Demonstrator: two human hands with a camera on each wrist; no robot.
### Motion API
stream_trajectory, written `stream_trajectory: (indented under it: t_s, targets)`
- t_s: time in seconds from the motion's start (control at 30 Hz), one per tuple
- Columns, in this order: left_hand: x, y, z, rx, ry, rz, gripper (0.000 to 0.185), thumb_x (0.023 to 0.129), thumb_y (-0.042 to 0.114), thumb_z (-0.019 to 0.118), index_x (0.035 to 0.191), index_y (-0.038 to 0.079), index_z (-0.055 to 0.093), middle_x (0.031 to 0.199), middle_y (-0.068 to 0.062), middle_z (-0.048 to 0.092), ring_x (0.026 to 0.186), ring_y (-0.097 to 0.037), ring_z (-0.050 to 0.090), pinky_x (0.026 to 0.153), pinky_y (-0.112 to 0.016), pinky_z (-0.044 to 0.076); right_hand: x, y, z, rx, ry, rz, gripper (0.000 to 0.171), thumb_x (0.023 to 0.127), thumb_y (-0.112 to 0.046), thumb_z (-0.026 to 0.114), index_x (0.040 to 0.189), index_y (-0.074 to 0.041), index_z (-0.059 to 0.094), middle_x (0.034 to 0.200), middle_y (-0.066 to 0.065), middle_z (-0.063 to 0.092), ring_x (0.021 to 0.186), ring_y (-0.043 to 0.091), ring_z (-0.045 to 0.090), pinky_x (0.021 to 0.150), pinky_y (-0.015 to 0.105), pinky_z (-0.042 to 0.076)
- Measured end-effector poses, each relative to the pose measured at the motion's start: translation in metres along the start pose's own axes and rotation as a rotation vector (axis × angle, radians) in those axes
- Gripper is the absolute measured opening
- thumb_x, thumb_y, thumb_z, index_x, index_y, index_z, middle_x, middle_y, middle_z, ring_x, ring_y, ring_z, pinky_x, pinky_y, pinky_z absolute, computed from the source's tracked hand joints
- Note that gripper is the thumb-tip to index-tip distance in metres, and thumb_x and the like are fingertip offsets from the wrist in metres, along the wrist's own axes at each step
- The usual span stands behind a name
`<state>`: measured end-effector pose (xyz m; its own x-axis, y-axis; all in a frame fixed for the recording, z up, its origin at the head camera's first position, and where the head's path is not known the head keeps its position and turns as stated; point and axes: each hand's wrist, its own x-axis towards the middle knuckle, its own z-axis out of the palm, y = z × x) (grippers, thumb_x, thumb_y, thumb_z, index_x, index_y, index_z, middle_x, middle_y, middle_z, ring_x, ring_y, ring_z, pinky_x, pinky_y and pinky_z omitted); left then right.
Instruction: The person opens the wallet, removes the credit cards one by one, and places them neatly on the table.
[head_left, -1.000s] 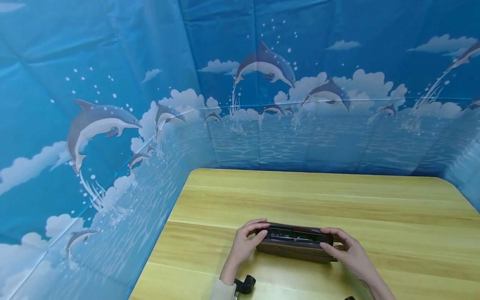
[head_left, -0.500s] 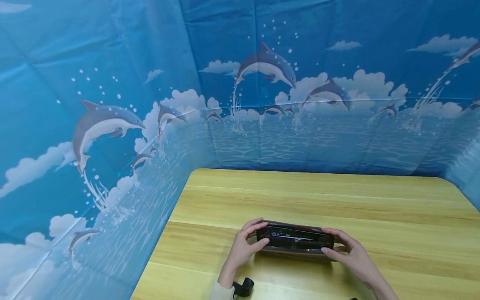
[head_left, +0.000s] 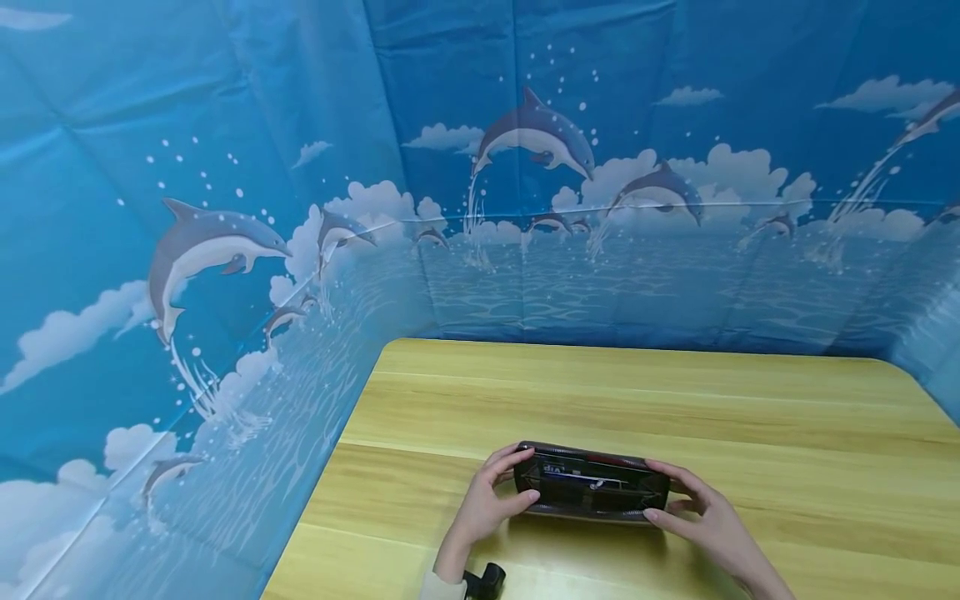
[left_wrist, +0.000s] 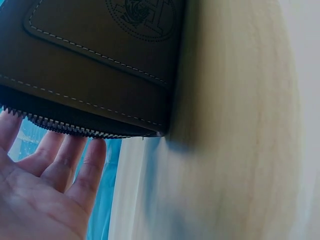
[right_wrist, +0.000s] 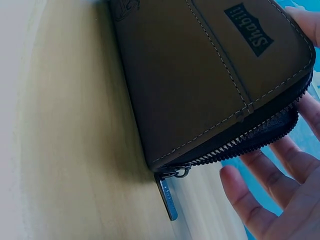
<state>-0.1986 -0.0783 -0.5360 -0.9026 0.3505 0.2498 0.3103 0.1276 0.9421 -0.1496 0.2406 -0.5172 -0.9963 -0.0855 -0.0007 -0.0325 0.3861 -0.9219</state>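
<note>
A dark brown zip wallet stands on its long edge on the wooden table, unzipped, its open inside turned up toward me. My left hand holds its left end, fingers on the far edge and thumb on the near edge. My right hand holds the right end the same way. The left wrist view shows the wallet's stitched outer face with my fingers behind the zip edge. The right wrist view shows the wallet's outer face, a printed label, the hanging zip pull and my fingers behind.
A blue dolphin-print backdrop encloses the table on the left, back and right. A black camera mount sits at my left wrist. Bare wood lies behind and to the right of the wallet.
The wallet has been spread wider and tipped so that its inside faces up more. Both hands stayed at its ends and shifted slightly.
</note>
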Motion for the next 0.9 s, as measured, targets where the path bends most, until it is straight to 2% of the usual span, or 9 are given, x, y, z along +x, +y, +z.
stream_trajectory:
  t_s: [0.17,0.33,0.47,0.67,0.9]
  targets:
    - [-0.001,-0.015,-0.001,-0.004,-0.013,0.009,0.056,0.081,0.017,0.076,0.134,0.015,0.056,0.142,-0.008,0.039,0.124,-0.026,0.041,0.096,-0.046,0.038,-0.002,0.002,0.003,-0.024,0.015,-0.034,0.068,0.08,-0.03,0.077,0.14,-0.018,0.047,0.136,0.008,0.046,0.105,0.006,0.05,0.081,0.032,0.048]
    - [-0.002,-0.016,-0.002,-0.016,-0.038,0.013,0.06,0.081,0.021,0.076,0.137,0.019,0.053,0.141,-0.005,0.042,0.124,-0.025,0.041,0.096,-0.048,0.037,-0.002,0.002,0.003,-0.038,-0.002,-0.011,0.074,0.08,-0.03,0.078,0.143,-0.019,0.042,0.139,0.011,0.042,0.111,0.02,0.048,0.083,0.037,0.047]
    - [-0.003,-0.014,-0.002,-0.026,-0.053,-0.031,0.067,0.08,0.021,0.078,0.14,0.024,0.049,0.14,0.0,0.044,0.119,-0.027,0.045,0.097,-0.051,0.035,-0.003,0.002,0.002,-0.019,-0.029,0.005,0.079,0.08,-0.026,0.078,0.147,-0.021,0.037,0.142,0.013,0.037,0.114,0.032,0.045,0.082,0.044,0.044]
    - [-0.006,-0.014,-0.003,-0.045,-0.073,-0.087,0.075,0.079,0.022,0.079,0.144,0.03,0.043,0.141,0.0,0.043,0.113,-0.03,0.048,0.096,-0.056,0.031,-0.004,0.003,0.003,0.015,-0.049,-0.012,0.083,0.08,-0.021,0.078,0.149,-0.021,0.032,0.142,0.016,0.037,0.11,0.033,0.049,0.079,0.046,0.043]
    - [-0.008,-0.019,-0.003,-0.103,-0.107,-0.068,0.084,0.077,0.018,0.08,0.148,0.027,0.035,0.137,-0.006,0.048,0.113,-0.032,0.05,0.099,-0.057,0.028,-0.005,0.006,0.003,0.02,-0.077,-0.034,0.088,0.08,-0.018,0.078,0.151,-0.021,0.027,0.145,0.019,0.032,0.113,0.038,0.047,0.08,0.046,0.044]
